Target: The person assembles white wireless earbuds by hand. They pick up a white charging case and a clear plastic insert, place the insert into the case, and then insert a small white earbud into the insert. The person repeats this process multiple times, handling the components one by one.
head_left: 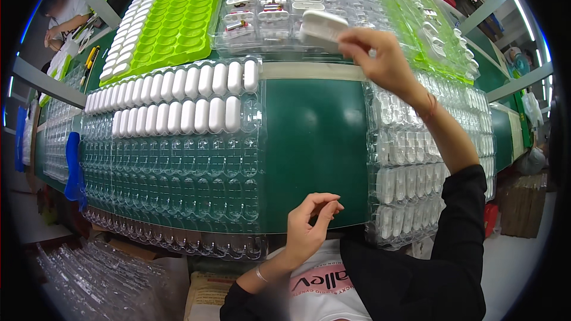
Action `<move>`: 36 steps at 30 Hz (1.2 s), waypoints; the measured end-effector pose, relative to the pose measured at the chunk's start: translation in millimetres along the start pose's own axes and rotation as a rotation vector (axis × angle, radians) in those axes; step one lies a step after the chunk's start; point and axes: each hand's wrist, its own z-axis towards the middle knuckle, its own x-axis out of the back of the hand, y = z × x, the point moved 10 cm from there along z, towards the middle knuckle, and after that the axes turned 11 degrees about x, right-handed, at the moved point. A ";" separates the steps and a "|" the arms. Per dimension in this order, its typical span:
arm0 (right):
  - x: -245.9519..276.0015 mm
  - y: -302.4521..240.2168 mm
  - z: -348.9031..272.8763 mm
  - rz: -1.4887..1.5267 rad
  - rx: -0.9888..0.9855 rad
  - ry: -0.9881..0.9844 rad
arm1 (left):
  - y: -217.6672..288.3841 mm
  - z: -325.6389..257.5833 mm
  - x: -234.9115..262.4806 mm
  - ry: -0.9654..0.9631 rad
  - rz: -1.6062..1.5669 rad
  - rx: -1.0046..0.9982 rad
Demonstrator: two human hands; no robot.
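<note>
My right hand [376,58] is stretched forward and pinches the end of a white oval plastic shell [323,27]. The shell hangs over the near edge of a clear tray [279,41] that holds white cases and small parts with red and metal bits. My left hand [310,223] is near my body, over the front edge of the green tabletop [315,142]. Its fingers curl toward the thumb, with nothing visible between them. Left of it lies a clear blister tray [178,169] whose two far rows hold white rounded cases [217,114].
A bright green tray [172,30] with oval hollows and white pieces stands at the far left. More clear trays with translucent parts [410,148] lie to the right. A blue tool-like object [73,169] sits at the left edge. Stacked clear trays [101,279] are lower left.
</note>
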 end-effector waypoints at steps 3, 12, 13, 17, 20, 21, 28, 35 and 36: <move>-0.9 46.5 28.4 -0.106 0.004 -0.008 | -2.9 -2.7 -5.0 -0.042 0.031 0.010; -20.6 63.0 32.5 -0.276 0.084 -0.111 | 60.5 -57.8 23.7 -0.052 0.277 -0.171; -16.2 53.9 27.3 -0.267 0.081 -0.086 | 81.0 -69.6 39.0 -0.012 0.395 -0.276; 13.6 -0.9 -15.4 -0.413 0.162 -0.117 | 164.2 -76.0 133.0 0.562 0.845 -0.591; 13.4 -40.8 -52.7 -0.336 0.095 -0.172 | 208.0 -53.9 248.2 1.040 1.149 -0.541; 10.5 -55.2 -61.4 -0.317 0.090 -0.209 | 216.1 -45.2 297.2 1.124 1.197 -0.510; 60.7 -78.1 -142.8 -0.345 -0.085 -0.049 | 214.2 51.5 476.9 1.074 1.498 -0.234; 175.6 -39.6 -264.0 -0.499 -0.520 0.259 | 210.9 79.4 525.8 0.846 1.620 -0.182; 194.4 -30.4 -283.9 -0.525 -0.599 0.292 | 212.1 82.8 515.4 0.896 1.677 -0.183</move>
